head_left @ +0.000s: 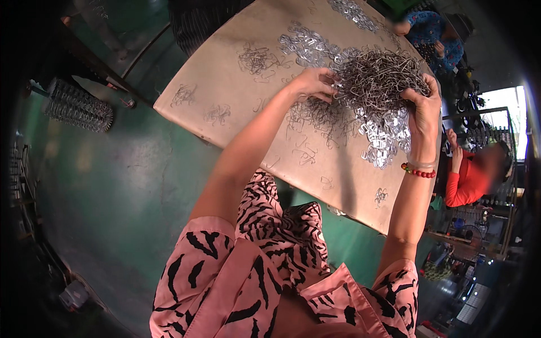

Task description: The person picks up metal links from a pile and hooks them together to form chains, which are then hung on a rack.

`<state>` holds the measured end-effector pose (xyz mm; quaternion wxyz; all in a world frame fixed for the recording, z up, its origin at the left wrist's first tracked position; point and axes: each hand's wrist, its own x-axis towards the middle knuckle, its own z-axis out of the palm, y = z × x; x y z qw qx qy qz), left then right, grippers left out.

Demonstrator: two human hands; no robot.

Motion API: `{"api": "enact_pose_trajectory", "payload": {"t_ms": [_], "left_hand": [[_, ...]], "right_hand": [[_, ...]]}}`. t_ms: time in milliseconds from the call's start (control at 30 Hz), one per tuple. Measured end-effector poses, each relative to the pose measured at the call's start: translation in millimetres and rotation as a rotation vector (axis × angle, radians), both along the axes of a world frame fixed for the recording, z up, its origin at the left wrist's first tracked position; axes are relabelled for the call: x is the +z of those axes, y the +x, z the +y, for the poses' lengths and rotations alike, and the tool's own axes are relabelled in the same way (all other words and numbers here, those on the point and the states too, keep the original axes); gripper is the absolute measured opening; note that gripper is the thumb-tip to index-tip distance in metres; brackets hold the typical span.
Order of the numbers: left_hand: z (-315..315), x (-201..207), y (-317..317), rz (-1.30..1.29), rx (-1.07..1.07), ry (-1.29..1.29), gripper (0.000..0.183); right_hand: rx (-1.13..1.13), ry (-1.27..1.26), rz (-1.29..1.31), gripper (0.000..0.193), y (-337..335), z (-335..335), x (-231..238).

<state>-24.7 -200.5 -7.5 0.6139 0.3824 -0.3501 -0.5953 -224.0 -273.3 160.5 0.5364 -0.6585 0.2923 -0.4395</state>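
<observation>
A big tangled clump of thin metal wire hooks (pixel 380 79) is at the far right part of the table. My right hand (pixel 424 107), with a red bead bracelet on its wrist, grips the clump's right side between thumb and fingers. At the clump's left edge is my left hand (pixel 313 84), its fingers parted and bent toward the wires; whether it touches them I cannot tell. Loose wire hooks (pixel 321 121) lie below my left hand. Shiny flat metal buckles (pixel 380 138) are heaped under and in front of the clump.
The tan tabletop (pixel 220 90) holds more buckles (pixel 307 42) and small wire piles (pixel 253 59). A person in blue (pixel 428 34) is at the far right edge, another in red (pixel 470 180) to the right. A rack of metal parts (pixel 79 107) stands on the left.
</observation>
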Motion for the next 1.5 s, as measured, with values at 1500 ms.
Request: {"api": "enact_pose_trajectory", "payload": {"t_ms": [1500], "left_hand": [[220, 33, -25, -0.034, 0.589, 0.234, 0.007]], "right_hand": [[-0.113, 0.184, 0.134, 0.074, 244, -246, -113]]}}
